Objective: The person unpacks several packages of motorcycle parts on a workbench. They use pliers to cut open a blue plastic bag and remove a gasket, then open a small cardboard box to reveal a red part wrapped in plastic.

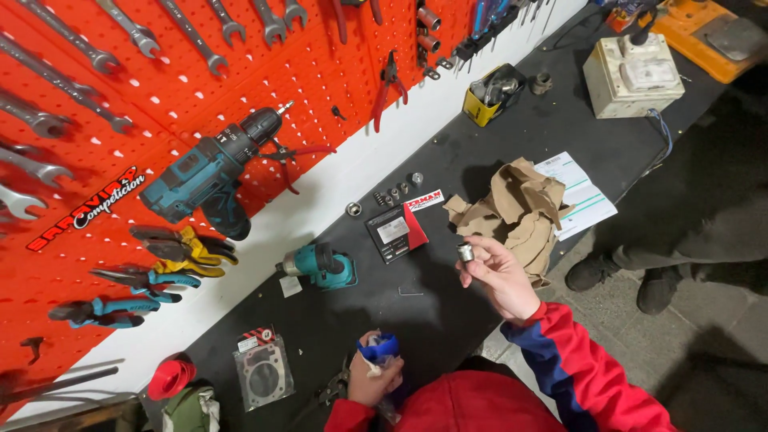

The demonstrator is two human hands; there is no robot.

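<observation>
Left hand, bottom centre: fingers curled around blue-capped container. Right hand, frame centre: thumb and fingertips pinching small ribbed metal cylinder, raised above dark matte workbench. Crumpled brown paper just beyond. Teal cordless drill hangs on red pegboard, upper left.

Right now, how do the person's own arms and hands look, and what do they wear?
Both hands are bare, with no gloves. The right hand comes out of a red sleeve with a dark blue band along it. The left hand has a red cuff at the wrist.
</observation>
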